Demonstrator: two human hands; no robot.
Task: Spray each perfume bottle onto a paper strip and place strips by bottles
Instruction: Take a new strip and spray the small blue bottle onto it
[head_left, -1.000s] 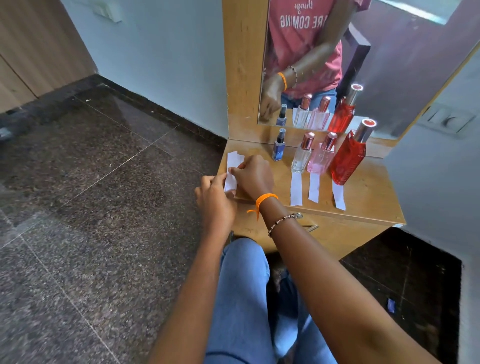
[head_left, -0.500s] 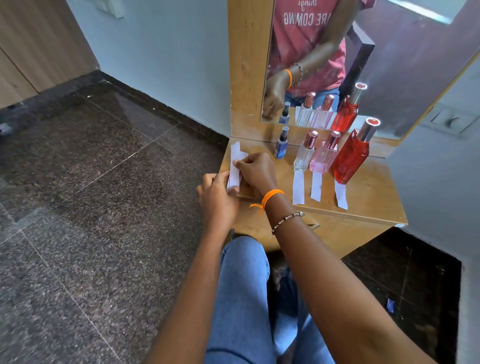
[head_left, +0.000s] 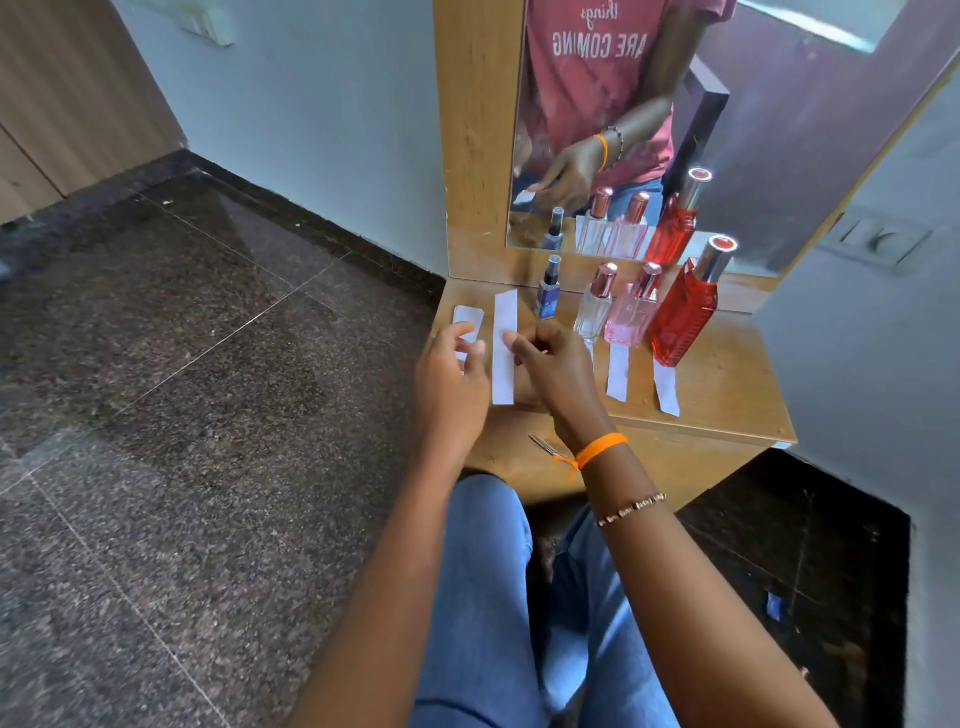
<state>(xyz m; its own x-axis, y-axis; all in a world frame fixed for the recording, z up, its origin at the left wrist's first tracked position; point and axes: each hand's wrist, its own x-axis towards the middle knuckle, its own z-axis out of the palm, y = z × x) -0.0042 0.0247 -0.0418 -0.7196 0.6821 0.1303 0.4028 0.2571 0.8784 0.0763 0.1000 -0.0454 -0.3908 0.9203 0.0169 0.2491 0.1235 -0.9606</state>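
While a long white paper strip (head_left: 503, 353) is pinched at its right edge by the curled fingers of the right hand (head_left: 558, 371), the left hand (head_left: 451, 384) is held just left of it, fingers loosely bent, nothing gripped. A shorter stack of paper (head_left: 466, 325) is partly covered by those left fingertips. Everything's laid on a smooth wooden shelf (head_left: 727, 384). Right of the strip, four bottles are lined up: a small blue one (head_left: 548, 296) with a dark cap, a clear slim one (head_left: 594, 306), a pink square one (head_left: 631, 317), both capped in shiny rose metal, and a tall ribbed red one (head_left: 683, 317). Flat strips are seen below the pink (head_left: 617, 371) and red (head_left: 667, 392) bottles.
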